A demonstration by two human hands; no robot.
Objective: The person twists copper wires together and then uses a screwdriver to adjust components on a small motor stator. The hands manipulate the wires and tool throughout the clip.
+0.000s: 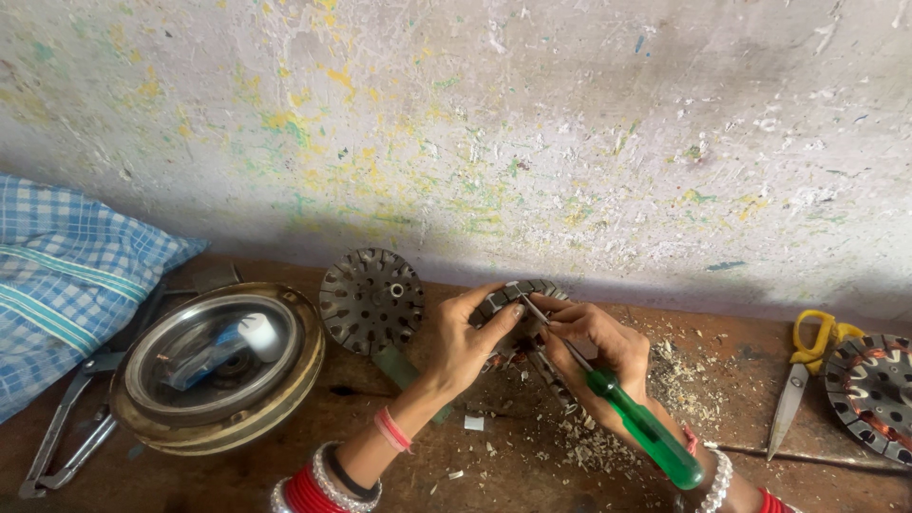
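My left hand [472,334] grips a round slotted metal stator core [518,302] and holds it tilted against the wooden bench by the wall. My right hand [600,350] holds a screwdriver with a green translucent handle [646,429]. Its thin shaft points up and left, and the tip rests on the core's upper rim next to my left thumb. Both wrists wear red and white bangles.
A second bare stator core [370,299] leans on the wall to the left. A round metal fan housing [217,366] sits further left, with pliers [66,423] and a blue checked cloth [66,275]. Yellow-handled scissors [803,375] and a copper-wound stator [874,394] lie at right. Scraps litter the bench [589,446].
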